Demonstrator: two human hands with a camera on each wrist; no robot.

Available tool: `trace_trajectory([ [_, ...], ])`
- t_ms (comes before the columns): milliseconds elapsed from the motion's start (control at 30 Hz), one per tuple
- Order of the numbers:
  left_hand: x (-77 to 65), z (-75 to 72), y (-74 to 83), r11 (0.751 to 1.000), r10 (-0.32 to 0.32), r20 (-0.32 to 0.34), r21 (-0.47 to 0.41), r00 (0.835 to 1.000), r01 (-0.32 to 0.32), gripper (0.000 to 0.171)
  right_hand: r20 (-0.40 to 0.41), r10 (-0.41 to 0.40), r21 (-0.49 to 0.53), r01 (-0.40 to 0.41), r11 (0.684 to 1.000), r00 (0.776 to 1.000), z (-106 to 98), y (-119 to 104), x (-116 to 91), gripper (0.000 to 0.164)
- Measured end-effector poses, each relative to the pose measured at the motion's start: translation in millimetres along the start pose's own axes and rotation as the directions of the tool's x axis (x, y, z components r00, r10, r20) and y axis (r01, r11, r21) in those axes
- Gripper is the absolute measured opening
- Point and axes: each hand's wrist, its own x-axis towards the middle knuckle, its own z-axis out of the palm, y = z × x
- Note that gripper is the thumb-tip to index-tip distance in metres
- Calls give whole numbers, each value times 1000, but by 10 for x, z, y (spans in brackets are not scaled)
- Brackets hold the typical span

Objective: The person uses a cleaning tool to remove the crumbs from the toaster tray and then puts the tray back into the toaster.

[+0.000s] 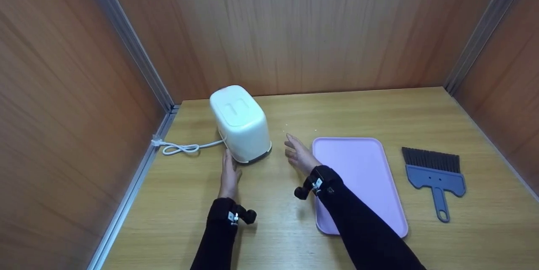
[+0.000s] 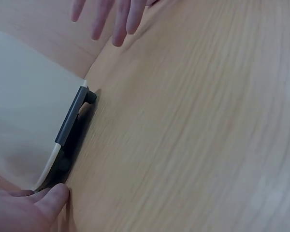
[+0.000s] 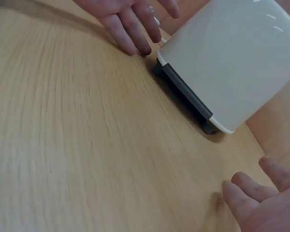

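Observation:
A white, rounded appliance that looks like a lidded toaster (image 1: 244, 129) stands upright on the table, left of the middle. A dark strip (image 3: 186, 92) runs along its base in the right wrist view. My left hand (image 1: 228, 177) is at the toaster's near left corner, fingers extended; in the left wrist view its fingertips (image 2: 55, 198) lie close against the lower edge, and I cannot tell how firmly they touch. My right hand (image 1: 301, 155) hovers right of the toaster, apart from it, fingers spread and holding nothing.
A white looped cord (image 1: 185, 148) runs from the toaster to the left wall's edge. A lilac tray (image 1: 358, 169) lies under my right forearm. Farther right is a blue brush (image 1: 436, 179) with dark bristles. Wooden panels (image 1: 294, 30) enclose the table at the back and sides.

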Motion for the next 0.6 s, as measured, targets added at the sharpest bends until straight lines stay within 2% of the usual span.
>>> trace_trajectory([
  [133,31,1,-72,996,-32,-24,-85,999,29,79,-20,22,108,-20,994,1000,25,56,35,73],
  [233,89,-56,-153,989,-49,-34,-143,998,44,85,-27,42,89,-40,995,999,67,101,76,80],
  [367,67,-22,-155,979,-44,-48,-203,998,33,84,-21,62,65,-61,996,998,120,143,125,84],
  [500,36,62,-72,982,-24,-60,-188,998,12,75,-20,58,69,-56,996,998,213,79,128,78],
  [600,71,80,-36,987,-5,-59,-161,998,-4,72,25,50,61,-51,997,998,265,44,177,74],
])
